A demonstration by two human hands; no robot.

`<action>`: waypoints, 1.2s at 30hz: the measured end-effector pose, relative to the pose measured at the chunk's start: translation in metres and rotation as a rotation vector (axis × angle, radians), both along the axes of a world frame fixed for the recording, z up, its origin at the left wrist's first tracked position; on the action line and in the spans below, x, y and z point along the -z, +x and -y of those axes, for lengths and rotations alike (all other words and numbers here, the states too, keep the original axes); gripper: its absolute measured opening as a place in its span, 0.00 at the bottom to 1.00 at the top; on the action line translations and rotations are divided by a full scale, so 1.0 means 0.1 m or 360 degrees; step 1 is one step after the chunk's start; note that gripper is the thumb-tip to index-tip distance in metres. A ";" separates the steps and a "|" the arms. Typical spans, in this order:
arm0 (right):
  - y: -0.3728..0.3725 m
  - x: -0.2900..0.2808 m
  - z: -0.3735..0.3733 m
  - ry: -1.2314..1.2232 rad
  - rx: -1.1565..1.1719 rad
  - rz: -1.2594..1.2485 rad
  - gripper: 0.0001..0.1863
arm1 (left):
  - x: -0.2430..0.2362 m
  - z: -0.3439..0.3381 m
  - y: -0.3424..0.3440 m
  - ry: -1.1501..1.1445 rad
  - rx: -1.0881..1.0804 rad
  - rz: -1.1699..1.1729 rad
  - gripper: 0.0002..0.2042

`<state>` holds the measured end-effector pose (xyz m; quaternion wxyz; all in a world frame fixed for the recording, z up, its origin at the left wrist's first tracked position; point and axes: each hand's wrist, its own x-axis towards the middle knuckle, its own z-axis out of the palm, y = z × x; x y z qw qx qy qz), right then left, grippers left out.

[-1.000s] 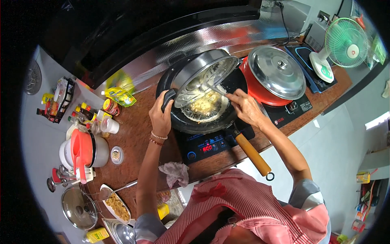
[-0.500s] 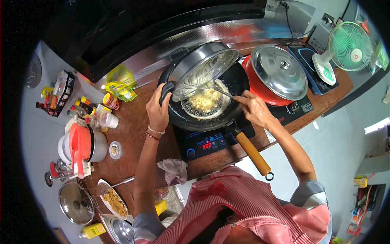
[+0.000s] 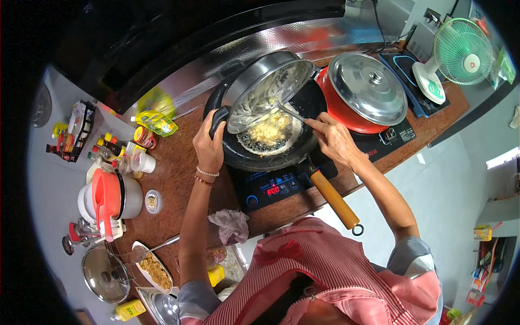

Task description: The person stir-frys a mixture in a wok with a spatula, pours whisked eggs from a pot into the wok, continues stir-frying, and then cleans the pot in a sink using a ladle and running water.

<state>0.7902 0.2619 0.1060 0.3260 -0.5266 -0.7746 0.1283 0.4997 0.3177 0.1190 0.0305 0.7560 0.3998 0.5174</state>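
Note:
A dark metal pot [image 3: 235, 89] is tipped over the black wok [image 3: 314, 122], its batter-smeared inside facing down and right. My left hand [image 3: 208, 146] is closed round the pot's black handle [image 3: 219, 120]. In my right hand [image 3: 337, 140] is the handle of a metal utensil [image 3: 292, 112]. Its head reaches to the pot's lower rim, where pale mixture hides its shape. Below, a yellowish mass [image 3: 271, 132] bubbles in the wok, with a pale foamy ring around it. The wok's wooden handle [image 3: 333, 197] points toward me.
The wok stands on a lit induction cooker [image 3: 271, 192]. To its right are a lidded red pot [image 3: 327, 103] and a green fan [image 3: 463, 51]. A crumpled cloth [image 3: 230, 225] lies near the counter edge. Far left hold bottles, a red strainer-like scoop [image 3: 105, 195] and a food dish [image 3: 157, 271].
The utensil's head has shifted slightly along the pot's rim, and my right hand has moved a little left. The mass in the wok looks more bubbly. The whole view has shifted slightly.

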 end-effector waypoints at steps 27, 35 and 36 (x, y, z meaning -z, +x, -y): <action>0.10 0.16 0.20 -0.0013 -0.0025 0.0226 0.20 | -0.03 0.05 -0.15 -0.0015 -0.0133 -0.0026 0.14; 0.04 0.15 0.14 -0.0026 0.0032 0.0234 0.19 | -0.06 0.04 -0.13 -0.0013 -0.0126 -0.0003 0.14; 0.08 0.14 0.15 -0.0020 0.0047 0.0212 0.18 | -0.08 0.03 -0.12 -0.0011 -0.0144 -0.0001 0.14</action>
